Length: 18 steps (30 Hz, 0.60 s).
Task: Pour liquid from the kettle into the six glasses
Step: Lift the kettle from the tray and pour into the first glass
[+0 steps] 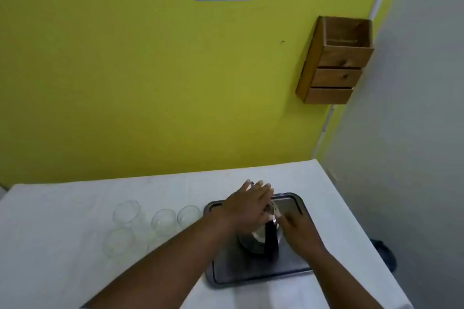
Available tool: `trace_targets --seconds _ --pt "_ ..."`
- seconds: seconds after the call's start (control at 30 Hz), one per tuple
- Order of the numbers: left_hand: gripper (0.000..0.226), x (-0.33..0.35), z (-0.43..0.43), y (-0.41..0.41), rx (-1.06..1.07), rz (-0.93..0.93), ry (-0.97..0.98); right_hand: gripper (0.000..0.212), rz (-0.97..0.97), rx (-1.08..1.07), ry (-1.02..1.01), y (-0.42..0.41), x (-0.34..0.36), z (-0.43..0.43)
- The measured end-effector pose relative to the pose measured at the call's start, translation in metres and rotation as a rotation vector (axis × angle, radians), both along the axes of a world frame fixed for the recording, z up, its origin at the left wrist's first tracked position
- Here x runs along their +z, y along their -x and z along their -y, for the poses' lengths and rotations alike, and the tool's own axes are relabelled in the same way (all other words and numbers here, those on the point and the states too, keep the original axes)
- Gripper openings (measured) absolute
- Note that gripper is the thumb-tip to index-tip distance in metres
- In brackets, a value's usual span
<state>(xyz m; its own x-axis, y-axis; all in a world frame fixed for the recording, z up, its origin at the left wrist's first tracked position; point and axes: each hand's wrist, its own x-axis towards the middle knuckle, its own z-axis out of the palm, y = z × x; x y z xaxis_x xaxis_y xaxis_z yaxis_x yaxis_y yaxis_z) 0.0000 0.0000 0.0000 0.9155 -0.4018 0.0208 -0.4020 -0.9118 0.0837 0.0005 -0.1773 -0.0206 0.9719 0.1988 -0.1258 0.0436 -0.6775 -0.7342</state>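
Note:
A steel kettle [254, 241] with a black handle stands upright on a dark metal tray [253, 281]. My left hand [247, 206] reaches across and lies flat over the kettle's top, fingers stretched out and apart. My right hand [300, 232] is against the kettle's right side by the handle; its fingertips are blurred at the lid, and I cannot tell whether they grip. Several clear, empty-looking glasses [164, 219] stand in two rows on the white cloth left of the tray. My left forearm hides part of the near row.
The table [62, 208] has a white cloth and stands against a yellow wall. Its right edge runs diagonally beside a grey wall. A wooden box with small drawers [334, 63] hangs on the wall above. A dark object [385, 253] lies on the floor at right.

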Motion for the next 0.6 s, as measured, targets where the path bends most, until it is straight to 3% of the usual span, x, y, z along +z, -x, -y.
trace_targets --seconds 0.13,0.43,0.6 --pt "0.065 -0.024 0.018 0.014 -0.057 -0.042 0.012 0.054 -0.188 -0.111 -0.122 0.031 -0.041 0.002" --pt "0.082 -0.035 0.025 0.016 -0.008 -0.111 0.028 0.052 -0.371 -0.304 -0.62 0.04 -0.057 -0.014" --pt "0.076 -0.031 0.027 0.02 0.024 -0.09 0.017 0.061 -0.347 -0.496 -0.584 0.027 -0.06 -0.015"
